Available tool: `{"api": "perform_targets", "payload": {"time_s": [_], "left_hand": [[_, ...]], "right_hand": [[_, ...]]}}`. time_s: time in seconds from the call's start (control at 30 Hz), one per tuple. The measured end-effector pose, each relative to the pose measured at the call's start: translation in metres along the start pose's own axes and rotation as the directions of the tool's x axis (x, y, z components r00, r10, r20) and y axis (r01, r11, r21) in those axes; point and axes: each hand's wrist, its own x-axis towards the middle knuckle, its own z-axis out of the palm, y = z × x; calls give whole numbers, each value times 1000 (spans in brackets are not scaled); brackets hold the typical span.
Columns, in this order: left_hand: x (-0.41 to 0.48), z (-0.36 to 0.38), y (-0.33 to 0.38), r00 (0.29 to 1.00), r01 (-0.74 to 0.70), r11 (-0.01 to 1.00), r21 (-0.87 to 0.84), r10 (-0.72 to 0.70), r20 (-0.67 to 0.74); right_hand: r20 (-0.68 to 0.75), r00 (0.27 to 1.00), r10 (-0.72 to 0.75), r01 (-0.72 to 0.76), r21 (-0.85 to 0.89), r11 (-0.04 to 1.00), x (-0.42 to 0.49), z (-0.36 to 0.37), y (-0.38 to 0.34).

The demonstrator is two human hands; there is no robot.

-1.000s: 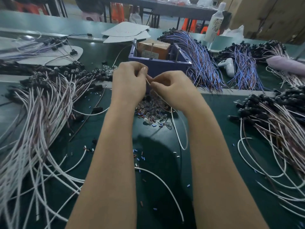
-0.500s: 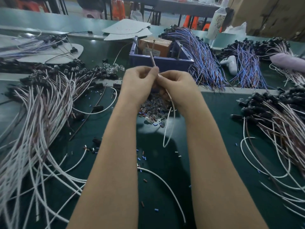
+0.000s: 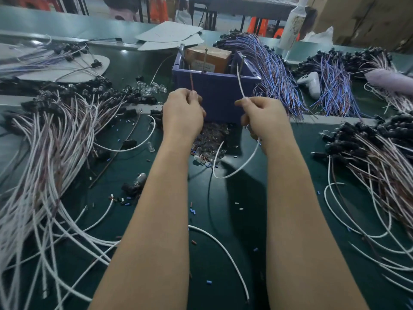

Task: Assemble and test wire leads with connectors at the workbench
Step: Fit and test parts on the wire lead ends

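While the left hand point(image 3: 182, 115) grips one brown wire point(image 3: 191, 80), the right hand point(image 3: 266, 119) pinches one white wire point(image 3: 240, 83); behind both stands one blue bin point(image 3: 219, 86).

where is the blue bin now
Head view, centre: the blue bin sits just beyond the left hand and right hand, a brown box inside it, a blue-wire bundle at its right.
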Motion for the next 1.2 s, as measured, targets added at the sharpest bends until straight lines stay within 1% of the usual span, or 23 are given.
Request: {"api": "perform_targets", "payload": {"time_s": [0.07,0.1,0.13,0.23,0.33,0.43,0.5,0.63,0.73,0.9,1.03,1.2], "left_hand": [[2,2,-1,999,51,998,-39,-51,-13],[3,2,-1,996,86,994,-73,-87,-7],[5,3,-2,994,113,988,-107,-113,5],[8,3,-2,992,128,977,-172,-124,32],[6,2,-2,997,72,978,-194,-68,26],[5,2,-3,1000,22,985,-169,-20,13],[5,3,-3,1000,10,987,-161,-10,0],[6,4,-3,1000,12,985,-174,-17,-26],[7,6,-2,999,20,985,-170,-24,-23],[7,9,-2,1000,16,983,-184,-19,-17],[5,9,0,1000,-7,984,-176,9,8],[5,9,0,1000,-8,985,-171,11,21]], "right_hand": [[49,989,138,-144,130,981,1,-2,0],[64,982,177,-186,171,968,1,-3,-1],[61,981,185,-193,190,963,1,-3,-2],[1,993,116,-114,186,976,0,-2,-4],[-53,995,79,-75,76,994,-1,0,-3],[-18,997,75,-75,-15,997,-1,-1,-4],[-15,997,74,-74,-21,997,-1,-3,-6],[-94,995,41,-36,51,998,0,-4,-6],[-121,992,19,-14,43,999,2,-2,-5],[-96,995,-32,33,9,999,1,5,-7],[-81,994,-70,66,-56,996,-1,7,-9],[-75,994,-80,76,-58,995,-3,7,-10]]}}
